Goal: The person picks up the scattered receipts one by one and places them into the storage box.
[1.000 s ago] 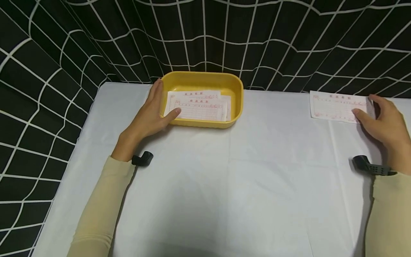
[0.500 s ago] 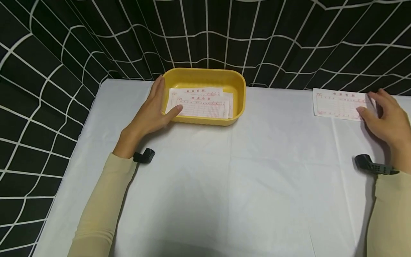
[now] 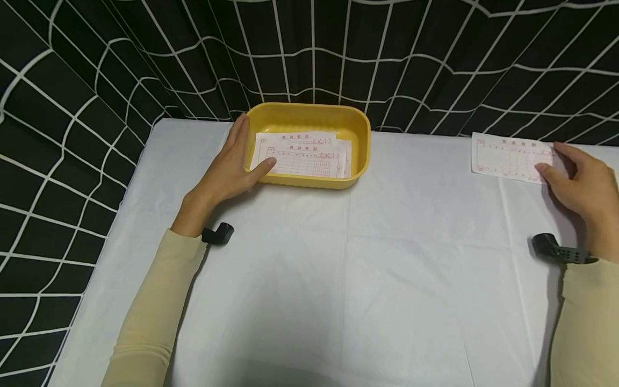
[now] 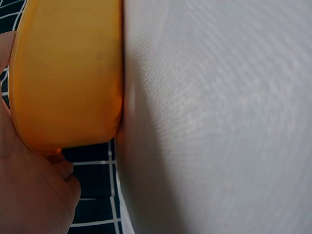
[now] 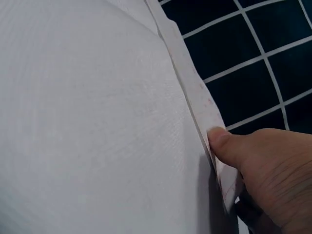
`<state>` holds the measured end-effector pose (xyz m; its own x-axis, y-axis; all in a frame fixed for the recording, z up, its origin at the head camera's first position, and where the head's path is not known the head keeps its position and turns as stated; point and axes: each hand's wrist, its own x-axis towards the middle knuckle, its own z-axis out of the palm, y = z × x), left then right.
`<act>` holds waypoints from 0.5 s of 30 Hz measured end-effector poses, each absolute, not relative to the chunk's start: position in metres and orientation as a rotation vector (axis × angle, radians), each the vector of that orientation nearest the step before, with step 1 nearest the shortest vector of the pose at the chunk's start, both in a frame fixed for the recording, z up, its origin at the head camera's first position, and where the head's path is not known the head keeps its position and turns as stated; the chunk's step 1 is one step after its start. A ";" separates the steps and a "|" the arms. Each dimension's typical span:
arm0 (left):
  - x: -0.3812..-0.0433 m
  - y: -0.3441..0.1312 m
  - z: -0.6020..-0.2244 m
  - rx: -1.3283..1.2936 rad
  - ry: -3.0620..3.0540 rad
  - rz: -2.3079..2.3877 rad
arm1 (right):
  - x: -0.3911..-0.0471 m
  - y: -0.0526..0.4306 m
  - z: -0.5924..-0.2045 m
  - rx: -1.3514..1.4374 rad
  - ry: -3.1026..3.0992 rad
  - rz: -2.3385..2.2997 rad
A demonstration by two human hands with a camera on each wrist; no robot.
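In the head view a yellow plastic tub [image 3: 309,184] stands at the far side of the table, with printed slips [image 3: 304,161] lying in it, overlapping. My left hand [image 3: 224,164] grips the tub's left end, thumb over the front rim and fingers along the outer side. The left wrist view shows the tub's wall [image 4: 68,73] close up beside that hand. At the far right, my right hand [image 3: 582,180] pinches the right end of a white slip with red print [image 3: 505,158], thumb on top. From the right wrist, the thumb [image 5: 226,144] presses on the slip's edge.
A white cloth [image 3: 348,279] covers the table. Black fabric with a white grid [image 3: 387,59] hangs behind its far edge and along the left side. Dark wrist cameras sit on both wrists.
The right hand's fingers spread a little half a second ago and are now closer together at the slip's far edge. The left hand and tub keep their places; the head view shifted slightly.
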<state>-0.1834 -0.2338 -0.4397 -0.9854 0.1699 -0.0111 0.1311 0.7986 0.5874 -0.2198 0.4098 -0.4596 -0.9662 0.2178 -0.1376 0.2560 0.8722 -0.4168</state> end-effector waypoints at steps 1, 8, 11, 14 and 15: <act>-0.183 -0.234 -0.440 0.244 2.919 0.945 | -0.220 0.409 -0.459 0.383 2.964 -0.683; -0.184 -0.233 -0.439 0.247 2.917 0.946 | -0.218 0.402 -0.455 0.502 2.994 -0.721; -0.184 -0.233 -0.439 0.245 2.914 0.947 | -0.214 0.400 -0.448 0.554 2.966 -0.723; -0.184 -0.233 -0.440 0.240 2.914 0.951 | -0.211 0.401 -0.443 0.532 2.983 -0.672; -0.184 -0.233 -0.440 0.241 2.914 0.952 | -0.210 0.402 -0.442 0.512 2.996 -0.650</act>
<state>-0.1844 -0.2326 -0.4398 -0.9855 0.1688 -0.0146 0.1276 0.7964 0.5912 -0.2097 0.4020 -0.4419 -0.9451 0.3106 -0.1014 0.3247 0.8582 -0.3976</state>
